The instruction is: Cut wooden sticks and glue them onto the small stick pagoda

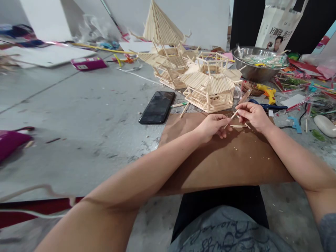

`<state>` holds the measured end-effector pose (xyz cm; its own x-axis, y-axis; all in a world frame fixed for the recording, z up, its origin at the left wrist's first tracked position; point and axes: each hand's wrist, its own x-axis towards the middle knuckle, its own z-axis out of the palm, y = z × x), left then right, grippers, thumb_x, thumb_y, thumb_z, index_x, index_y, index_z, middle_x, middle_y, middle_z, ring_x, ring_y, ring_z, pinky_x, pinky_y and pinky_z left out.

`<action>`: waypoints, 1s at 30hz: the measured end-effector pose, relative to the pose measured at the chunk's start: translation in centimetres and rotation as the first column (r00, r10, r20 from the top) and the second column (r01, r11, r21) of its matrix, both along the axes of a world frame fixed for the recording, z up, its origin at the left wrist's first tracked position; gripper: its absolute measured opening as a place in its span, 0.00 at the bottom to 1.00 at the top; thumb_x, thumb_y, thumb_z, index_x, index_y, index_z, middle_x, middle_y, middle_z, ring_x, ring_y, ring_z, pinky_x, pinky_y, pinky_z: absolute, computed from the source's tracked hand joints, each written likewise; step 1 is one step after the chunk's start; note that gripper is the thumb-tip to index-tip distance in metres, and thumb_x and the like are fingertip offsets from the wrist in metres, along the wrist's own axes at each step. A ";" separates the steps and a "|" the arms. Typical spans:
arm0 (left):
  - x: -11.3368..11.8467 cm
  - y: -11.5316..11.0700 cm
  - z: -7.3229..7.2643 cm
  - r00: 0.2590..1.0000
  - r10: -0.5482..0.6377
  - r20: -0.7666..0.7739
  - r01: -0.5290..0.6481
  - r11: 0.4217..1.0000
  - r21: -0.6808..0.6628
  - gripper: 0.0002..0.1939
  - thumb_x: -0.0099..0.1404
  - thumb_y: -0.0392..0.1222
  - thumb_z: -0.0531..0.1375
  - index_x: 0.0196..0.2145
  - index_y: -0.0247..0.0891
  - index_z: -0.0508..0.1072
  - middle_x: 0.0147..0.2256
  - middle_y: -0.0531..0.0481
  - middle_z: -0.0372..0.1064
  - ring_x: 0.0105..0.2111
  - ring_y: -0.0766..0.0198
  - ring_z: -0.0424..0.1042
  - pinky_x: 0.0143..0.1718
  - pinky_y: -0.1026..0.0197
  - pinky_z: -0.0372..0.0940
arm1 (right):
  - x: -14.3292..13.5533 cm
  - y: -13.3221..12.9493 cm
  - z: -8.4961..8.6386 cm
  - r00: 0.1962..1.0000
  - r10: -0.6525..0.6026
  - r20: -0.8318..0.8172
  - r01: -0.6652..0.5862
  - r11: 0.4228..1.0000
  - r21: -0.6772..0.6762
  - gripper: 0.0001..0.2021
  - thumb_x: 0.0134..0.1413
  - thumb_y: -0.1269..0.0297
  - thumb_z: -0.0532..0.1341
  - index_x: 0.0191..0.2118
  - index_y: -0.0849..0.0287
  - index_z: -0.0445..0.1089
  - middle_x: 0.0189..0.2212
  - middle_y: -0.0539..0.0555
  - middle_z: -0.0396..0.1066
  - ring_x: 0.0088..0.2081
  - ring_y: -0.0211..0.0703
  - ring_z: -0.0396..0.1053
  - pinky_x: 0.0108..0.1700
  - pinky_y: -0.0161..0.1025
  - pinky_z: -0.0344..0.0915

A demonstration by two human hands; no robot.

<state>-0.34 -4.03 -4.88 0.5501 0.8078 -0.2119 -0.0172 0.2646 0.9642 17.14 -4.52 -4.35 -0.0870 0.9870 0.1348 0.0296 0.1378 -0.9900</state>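
Note:
A thin pale wooden stick (234,114) slants between my two hands, over a sheet of brown paper (210,166). My left hand (214,126) pinches its lower end. The fingers of my right hand (252,113) close on its upper end. Several short sticks (238,126) lie on the paper just beneath. Behind my hands stands a small six-sided pavilion model (210,91) built of such sticks, its roof open in the middle. Farther back is a taller stick pagoda model (168,49) with a pointed roof.
A black phone (157,107) lies left of the paper. On the right are a yellow glue gun (267,92), dark blue-handled pliers (270,106), a metal bowl (258,72) of scraps, a white mouse (325,125) and assorted litter. Purple packs (88,63) rest on the grey floor at left.

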 end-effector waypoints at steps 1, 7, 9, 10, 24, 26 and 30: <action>0.0 0.0 0.0 1.000 -0.005 0.000 0.005 1.000 -0.008 0.08 0.59 0.40 0.58 0.27 0.32 0.68 0.21 0.51 0.69 0.12 0.73 0.63 0.12 0.70 0.57 | -0.1 -0.1 0.0 1.000 0.011 0.000 -0.011 1.000 -0.001 0.09 0.40 0.64 0.64 0.31 0.60 0.68 0.20 0.45 0.68 0.17 0.29 0.63 0.19 0.30 0.61; 0.0 -0.2 0.3 0.999 -0.023 0.028 0.025 0.998 -0.055 0.07 0.60 0.39 0.56 0.27 0.32 0.69 0.18 0.53 0.67 0.11 0.73 0.61 0.12 0.70 0.56 | -0.6 -0.4 -0.2 0.999 0.043 -0.026 -0.045 0.998 -0.044 0.10 0.39 0.63 0.65 0.31 0.60 0.70 0.22 0.45 0.69 0.18 0.29 0.64 0.20 0.31 0.63; -0.1 -0.2 0.4 0.999 -0.018 0.038 0.021 0.996 -0.085 0.06 0.60 0.38 0.57 0.27 0.32 0.69 0.18 0.54 0.67 0.11 0.73 0.61 0.12 0.70 0.55 | -0.6 -0.3 -0.3 0.999 0.039 -0.037 -0.041 0.998 -0.043 0.11 0.39 0.62 0.65 0.31 0.60 0.70 0.21 0.45 0.69 0.18 0.29 0.64 0.20 0.30 0.63; -0.1 -0.2 0.4 0.999 -0.016 0.045 0.020 0.995 -0.100 0.06 0.60 0.37 0.57 0.28 0.32 0.69 0.18 0.54 0.66 0.11 0.73 0.61 0.12 0.71 0.55 | -0.6 -0.2 -0.3 0.999 0.034 -0.037 -0.035 0.999 -0.038 0.11 0.38 0.62 0.66 0.31 0.60 0.70 0.20 0.45 0.68 0.18 0.29 0.64 0.20 0.30 0.63; -0.2 -0.2 0.9 0.994 0.000 0.107 0.019 0.983 -0.182 0.06 0.60 0.33 0.56 0.26 0.31 0.69 0.17 0.54 0.65 0.12 0.74 0.62 0.14 0.71 0.55 | -0.5 -0.2 -0.2 0.992 0.038 -0.117 -0.047 0.996 -0.078 0.14 0.37 0.62 0.67 0.33 0.60 0.69 0.24 0.47 0.70 0.18 0.30 0.65 0.19 0.31 0.63; -0.2 -0.2 0.9 0.994 0.000 0.105 0.019 0.984 -0.178 0.05 0.60 0.34 0.57 0.26 0.32 0.69 0.18 0.54 0.66 0.13 0.75 0.61 0.14 0.71 0.55 | -0.4 -0.1 -0.2 0.992 0.053 -0.117 -0.064 0.994 -0.086 0.13 0.38 0.61 0.67 0.32 0.60 0.69 0.25 0.47 0.71 0.18 0.30 0.65 0.19 0.31 0.63; -0.2 -0.2 0.9 0.996 -0.020 0.092 0.035 0.985 -0.169 0.05 0.60 0.35 0.57 0.27 0.32 0.69 0.18 0.54 0.66 0.13 0.74 0.61 0.14 0.71 0.55 | -0.3 0.0 -0.4 0.992 0.045 -0.115 -0.055 0.995 -0.080 0.12 0.38 0.61 0.66 0.31 0.60 0.69 0.24 0.47 0.71 0.18 0.29 0.64 0.20 0.30 0.63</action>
<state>-0.56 -4.20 -4.01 0.5946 0.7485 -0.2935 -0.0922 0.4261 0.9000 16.87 -4.52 -4.74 -0.1254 0.9900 0.0644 -0.0877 0.0536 -0.9947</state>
